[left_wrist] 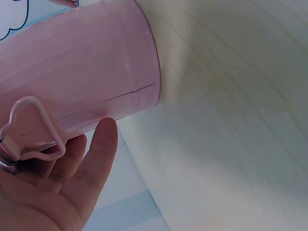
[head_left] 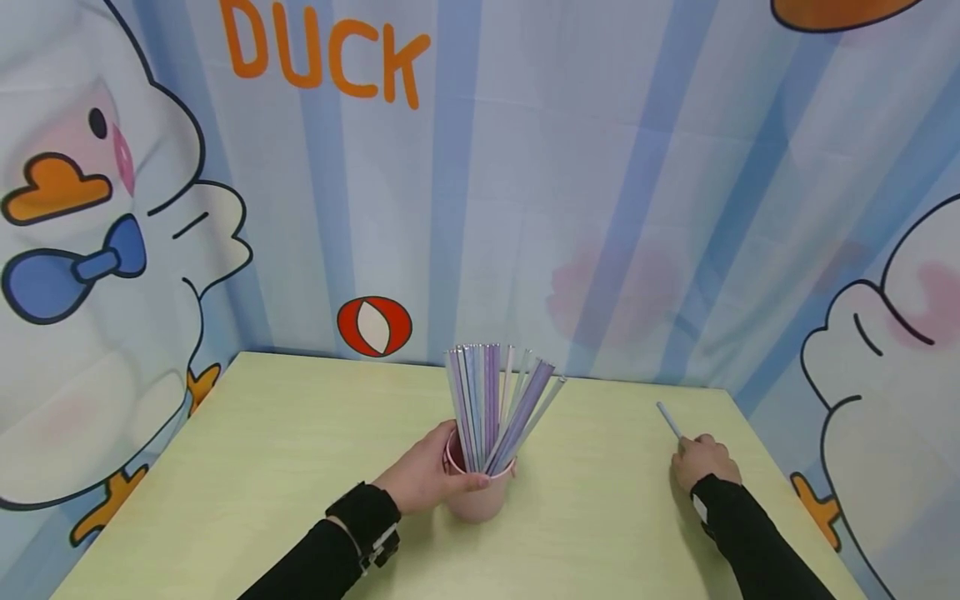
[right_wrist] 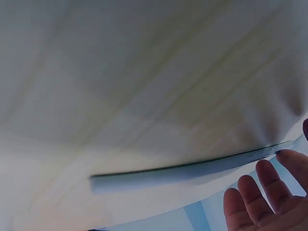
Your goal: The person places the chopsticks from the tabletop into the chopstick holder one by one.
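A small pink bucket [head_left: 480,500] with a looped fitting on its side stands upright on the table, full of purple, blue and pinkish straws [head_left: 495,408]. My left hand [head_left: 423,471] grips it near the rim, thumb across the front; in the left wrist view, the fingers [left_wrist: 91,168] lie along its side by the loop. Far to the right, my right hand [head_left: 705,462] is at one end of a single pale blue straw [right_wrist: 187,173] lying on the table. A fingertip touches that end, and the other fingers are spread loosely.
The pale wooden table [head_left: 300,433] ends at a striped blue-and-white cloth [head_left: 510,208] hanging behind it. Printed ducks flank the table on both sides.
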`<state>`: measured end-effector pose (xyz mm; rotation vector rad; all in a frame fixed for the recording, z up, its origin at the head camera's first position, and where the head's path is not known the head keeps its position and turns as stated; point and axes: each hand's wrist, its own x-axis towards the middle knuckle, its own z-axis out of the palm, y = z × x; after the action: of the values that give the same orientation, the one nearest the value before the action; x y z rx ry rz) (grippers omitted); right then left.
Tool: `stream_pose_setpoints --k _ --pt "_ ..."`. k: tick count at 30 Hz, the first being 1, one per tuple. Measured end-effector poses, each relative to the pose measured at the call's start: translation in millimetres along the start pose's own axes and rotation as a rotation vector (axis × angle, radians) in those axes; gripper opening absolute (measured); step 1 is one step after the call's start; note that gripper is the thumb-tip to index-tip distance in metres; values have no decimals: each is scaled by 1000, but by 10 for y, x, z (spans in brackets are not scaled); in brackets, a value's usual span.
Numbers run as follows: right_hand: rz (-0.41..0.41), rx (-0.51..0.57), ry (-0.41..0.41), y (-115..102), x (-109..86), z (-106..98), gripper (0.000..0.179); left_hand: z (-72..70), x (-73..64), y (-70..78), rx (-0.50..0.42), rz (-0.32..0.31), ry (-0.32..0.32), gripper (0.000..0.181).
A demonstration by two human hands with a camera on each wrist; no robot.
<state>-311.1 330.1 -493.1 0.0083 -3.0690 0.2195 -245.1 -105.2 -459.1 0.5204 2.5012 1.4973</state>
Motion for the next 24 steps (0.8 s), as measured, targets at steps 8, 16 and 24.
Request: stream_pose_setpoints --k 8,16,24 --pt "-79 -6 77 -22 -53 -23 24 -5 -18 15 4 7 -4 91" --pt "-80 112 85 -82 -56 -15 11 4 0 9 0 3 -4 91" --pt "-66 129 70 -192 -37 30 11 14 14 -18 12 11 2 90"
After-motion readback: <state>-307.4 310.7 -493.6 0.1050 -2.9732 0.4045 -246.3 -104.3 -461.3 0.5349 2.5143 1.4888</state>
